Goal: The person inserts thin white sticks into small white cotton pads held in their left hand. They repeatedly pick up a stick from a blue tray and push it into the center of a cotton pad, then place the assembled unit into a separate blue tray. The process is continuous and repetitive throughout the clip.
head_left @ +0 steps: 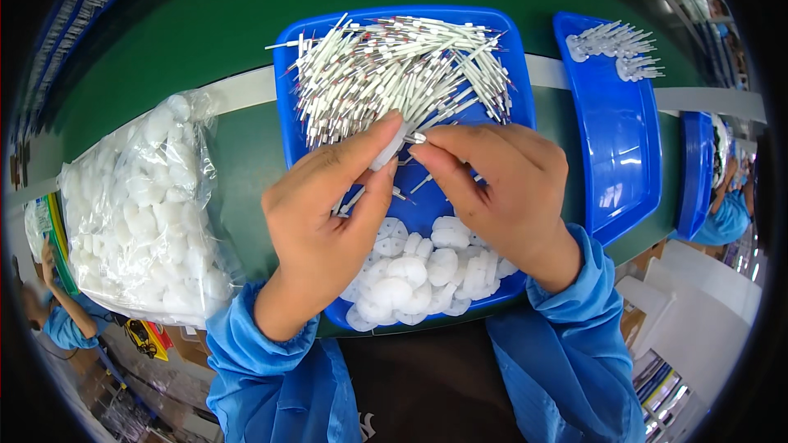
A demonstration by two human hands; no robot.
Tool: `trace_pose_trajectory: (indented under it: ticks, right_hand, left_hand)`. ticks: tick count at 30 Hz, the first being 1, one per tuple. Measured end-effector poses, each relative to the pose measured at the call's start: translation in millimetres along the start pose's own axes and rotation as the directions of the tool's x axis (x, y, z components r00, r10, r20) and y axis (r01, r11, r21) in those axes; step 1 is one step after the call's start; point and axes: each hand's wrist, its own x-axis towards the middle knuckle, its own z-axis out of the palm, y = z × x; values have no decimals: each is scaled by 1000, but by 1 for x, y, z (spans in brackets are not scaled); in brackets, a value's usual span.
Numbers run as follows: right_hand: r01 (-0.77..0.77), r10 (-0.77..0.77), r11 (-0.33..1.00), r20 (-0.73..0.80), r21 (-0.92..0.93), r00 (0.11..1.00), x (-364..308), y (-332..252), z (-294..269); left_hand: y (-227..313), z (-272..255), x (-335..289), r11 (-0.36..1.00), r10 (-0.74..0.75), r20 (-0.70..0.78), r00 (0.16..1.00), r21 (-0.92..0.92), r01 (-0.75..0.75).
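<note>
Over the middle of a blue tray (529,74), my left hand (320,209) pinches a translucent white plastic piece (387,153) between thumb and forefinger. Close against it, the thumb and forefinger of my right hand (513,184) grip a thin rod with a metallic end (416,139). The two held parts meet or nearly meet; the fingertips hide the exact contact. Behind my hands lies a big heap of slim white rods (394,70), some with metal or reddish ends. Nearer to me, rounded white plastic pieces (410,279) are piled in the same tray.
To the left lies a clear plastic bag (148,213) full of white rounded pieces. On the right, a second blue tray (620,160) carries several rods standing in white pieces (616,45) at its far end. Other people's blue sleeves (726,217) show at both edges.
</note>
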Motion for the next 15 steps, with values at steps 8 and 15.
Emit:
trace_pose_trajectory:
  ticks: [8, 15]
  right_hand:
    - [221, -230, 964, -48, -146, 972, 1, 6, 3]
    - [-57, 51, 992, 59, 110, 997, 1, 2, -8]
  left_hand:
    - [1, 5, -9, 999, 16, -25, 1000, 32, -15]
    - [3, -1, 3, 917, -199, 46, 979, -344, 203]
